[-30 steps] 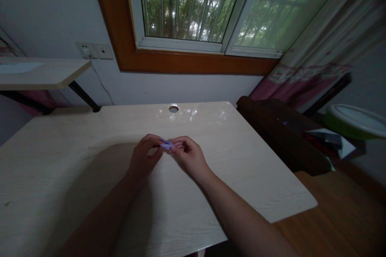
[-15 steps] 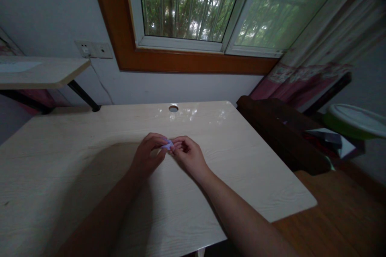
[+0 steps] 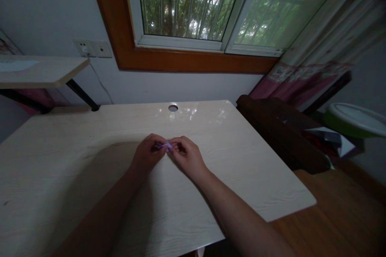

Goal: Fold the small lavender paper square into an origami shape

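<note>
My left hand [image 3: 146,156] and my right hand [image 3: 187,157] meet over the middle of a pale wooden desk [image 3: 90,176]. Both pinch a small folded piece of light purple paper [image 3: 165,145] between their fingertips. The fingers of each hand are curled in around it, and most of the paper is hidden by them. The hands rest low, on or just above the desk top.
A round cable hole [image 3: 173,107] lies at the desk's far edge below a window [image 3: 193,8]. A raised side shelf [image 3: 42,71] stands at the left. At the right are a dark wooden piece of furniture [image 3: 280,132], a green basin [image 3: 356,119] and curtains [image 3: 316,64].
My fingers have closed tighter over the purple paper and the hands have drawn slightly together; less of the paper shows now.
</note>
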`<state>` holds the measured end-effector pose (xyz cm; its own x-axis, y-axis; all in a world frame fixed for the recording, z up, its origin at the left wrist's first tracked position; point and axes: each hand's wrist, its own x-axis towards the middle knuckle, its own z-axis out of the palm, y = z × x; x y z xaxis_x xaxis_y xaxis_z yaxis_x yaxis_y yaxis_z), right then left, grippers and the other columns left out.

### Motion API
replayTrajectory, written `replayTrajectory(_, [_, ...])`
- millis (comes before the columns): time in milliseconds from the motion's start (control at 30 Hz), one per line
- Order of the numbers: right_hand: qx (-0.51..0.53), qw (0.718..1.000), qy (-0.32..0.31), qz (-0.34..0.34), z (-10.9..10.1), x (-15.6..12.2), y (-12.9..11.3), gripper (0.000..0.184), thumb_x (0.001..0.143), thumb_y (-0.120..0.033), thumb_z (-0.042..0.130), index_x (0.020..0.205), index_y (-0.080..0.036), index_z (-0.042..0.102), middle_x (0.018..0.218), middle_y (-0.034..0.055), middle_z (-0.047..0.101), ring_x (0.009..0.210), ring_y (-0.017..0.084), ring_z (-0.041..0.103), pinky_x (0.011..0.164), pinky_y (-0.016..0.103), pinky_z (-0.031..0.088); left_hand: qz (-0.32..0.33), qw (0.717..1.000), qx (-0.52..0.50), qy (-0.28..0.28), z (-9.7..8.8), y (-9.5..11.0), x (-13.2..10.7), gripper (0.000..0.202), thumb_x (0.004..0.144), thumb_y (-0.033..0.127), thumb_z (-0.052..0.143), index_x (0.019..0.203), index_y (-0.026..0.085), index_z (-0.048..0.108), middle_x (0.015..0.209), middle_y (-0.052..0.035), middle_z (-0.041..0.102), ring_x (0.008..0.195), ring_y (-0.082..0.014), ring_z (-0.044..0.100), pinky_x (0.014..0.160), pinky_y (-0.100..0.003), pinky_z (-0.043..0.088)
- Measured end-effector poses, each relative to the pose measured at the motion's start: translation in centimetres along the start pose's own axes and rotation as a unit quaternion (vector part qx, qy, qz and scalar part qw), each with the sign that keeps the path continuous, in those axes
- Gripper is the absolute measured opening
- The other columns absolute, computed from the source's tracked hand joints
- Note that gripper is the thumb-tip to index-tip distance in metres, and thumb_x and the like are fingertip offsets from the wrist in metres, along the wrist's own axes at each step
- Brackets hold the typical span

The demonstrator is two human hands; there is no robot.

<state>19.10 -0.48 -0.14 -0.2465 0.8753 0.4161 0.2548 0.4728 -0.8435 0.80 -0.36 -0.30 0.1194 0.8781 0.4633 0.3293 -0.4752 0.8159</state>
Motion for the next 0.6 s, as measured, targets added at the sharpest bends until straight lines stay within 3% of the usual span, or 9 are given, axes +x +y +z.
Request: replayTrajectory(600, [-0.008, 1.0, 0.001, -0.022, -0.15, 0.23, -0.21, 0.01, 0.091, -0.028, 0.063, 0.098, -0.026, 0.07, 0.093, 0.0051, 0.065, 0.086, 0.019, 0.061, 0.077, 0.032, 0.051, -0.035, 0.992, -0.122, -0.007, -0.13, -0.59, -0.08, 0.01, 0.086, 0.029, 0.069, 0.086, 0.02, 0.065, 0.094, -0.0054, 0.069, 0.088, -0.0176, 0.067, 0.082, -0.032, 0.056])
